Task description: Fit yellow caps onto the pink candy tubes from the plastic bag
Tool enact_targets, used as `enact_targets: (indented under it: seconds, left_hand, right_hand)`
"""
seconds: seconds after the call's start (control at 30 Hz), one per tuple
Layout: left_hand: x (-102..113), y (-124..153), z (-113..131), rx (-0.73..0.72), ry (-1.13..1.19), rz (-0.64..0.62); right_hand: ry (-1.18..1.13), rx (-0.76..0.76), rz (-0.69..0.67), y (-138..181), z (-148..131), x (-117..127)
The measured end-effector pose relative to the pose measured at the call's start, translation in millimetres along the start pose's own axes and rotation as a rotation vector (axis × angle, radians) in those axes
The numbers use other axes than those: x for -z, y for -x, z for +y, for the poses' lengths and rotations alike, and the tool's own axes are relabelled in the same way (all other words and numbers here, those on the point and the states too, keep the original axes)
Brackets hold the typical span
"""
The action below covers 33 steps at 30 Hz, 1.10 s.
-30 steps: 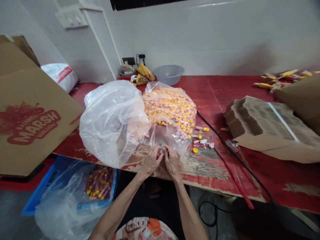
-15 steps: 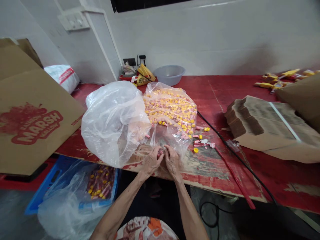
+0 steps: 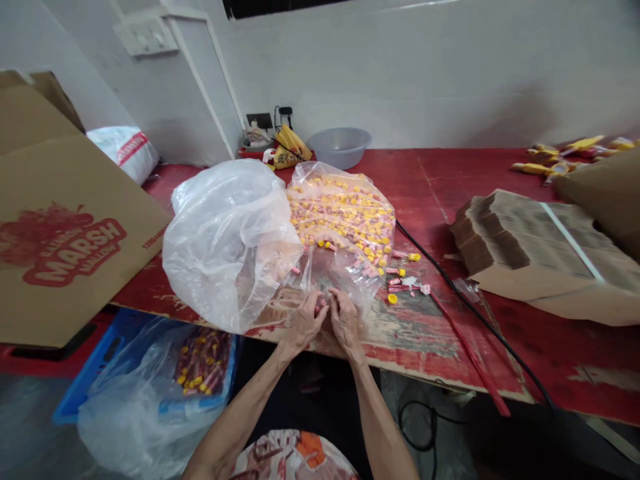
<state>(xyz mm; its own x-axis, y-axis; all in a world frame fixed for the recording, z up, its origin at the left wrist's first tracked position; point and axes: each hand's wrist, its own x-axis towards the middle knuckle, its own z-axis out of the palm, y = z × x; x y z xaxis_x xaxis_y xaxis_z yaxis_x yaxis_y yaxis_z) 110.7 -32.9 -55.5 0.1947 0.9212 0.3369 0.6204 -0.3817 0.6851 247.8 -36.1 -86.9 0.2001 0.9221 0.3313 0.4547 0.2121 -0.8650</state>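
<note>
My left hand [image 3: 303, 323] is closed around a small pinkish-red tube [image 3: 320, 304], partly hidden by the fingers. Close beside it, my right hand [image 3: 345, 321] has its thumb and fingertips drawn together; whatever they grip is too small to make out. Both hands rest at the front edge of the worn red table [image 3: 425, 363]. Just beyond them lies a clear bag [image 3: 340, 207] full of small pink tubes with yellow caps. To its left sits a large puffed, whitish plastic bag [image 3: 227, 233]. A loose yellow cap [image 3: 393, 299] and several tubes [image 3: 396, 272] lie to the right.
A cardboard carton [image 3: 65, 220] stands at left above a blue crate [image 3: 85, 393] holding capped tubes. Bundled flat cardboard [image 3: 540, 253] lies at right. A black cable [image 3: 450, 287] and red strip [image 3: 475, 360] cross the table. A plastic basin [image 3: 340, 148] stands behind.
The hands keep nearly the same position and grip, with only slight finger movement. The view has shifted very slightly; the bags and loose tubes stay put.
</note>
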Motion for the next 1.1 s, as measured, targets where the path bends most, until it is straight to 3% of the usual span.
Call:
enact_targets:
  seconds: [1.1]
  left_hand:
    - [-2.3,4.7,4.9,0.063,0.015,0.051]
  right_hand:
    - [0.000,-0.007,-0.004,-0.3,0.3,-1.2]
